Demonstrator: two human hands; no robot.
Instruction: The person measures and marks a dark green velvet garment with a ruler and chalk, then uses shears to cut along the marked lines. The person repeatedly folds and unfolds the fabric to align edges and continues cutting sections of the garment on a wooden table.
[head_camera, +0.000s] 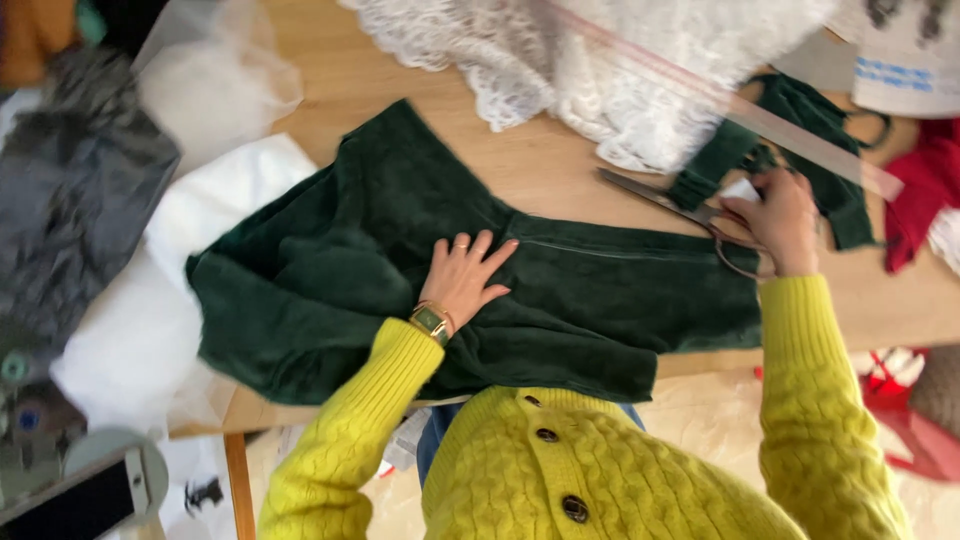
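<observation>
1. The left hand (465, 278) lies flat, palm down, on the dark green velvet fabric (400, 260), fingers stretched out and slightly spread; it grips nothing, it only presses the cloth against the table
2. A ring shows on one finger of that hand, and a gold wristwatch (432, 320) sits at the wrist, just above the cuff of the yellow knitted cardigan (560, 470)
3. The right hand (780, 222) is closed around the handles of a pair of scissors (680, 205), fingers curled through and over the loops; the blades point left and rest at the upper edge of the green fabric
4. The green fabric is spread across the middle of the wooden table (550, 160), reaching from the left side to near the right hand, with its near edge hanging toward the person's lap
5. A narrower strip of the same green cloth (810, 130) lies just beyond the right hand
6. White lace (600, 60) is heaped at the far side of the table, and a clear plastic ruler (740, 110) runs slantwise over it
7. A red cloth (925, 190) sits at the right edge
8. Grey fur-like material (70, 190) and white wadding (150, 320) lie to the left
9. A phone (80, 500) rests at the lower left
</observation>
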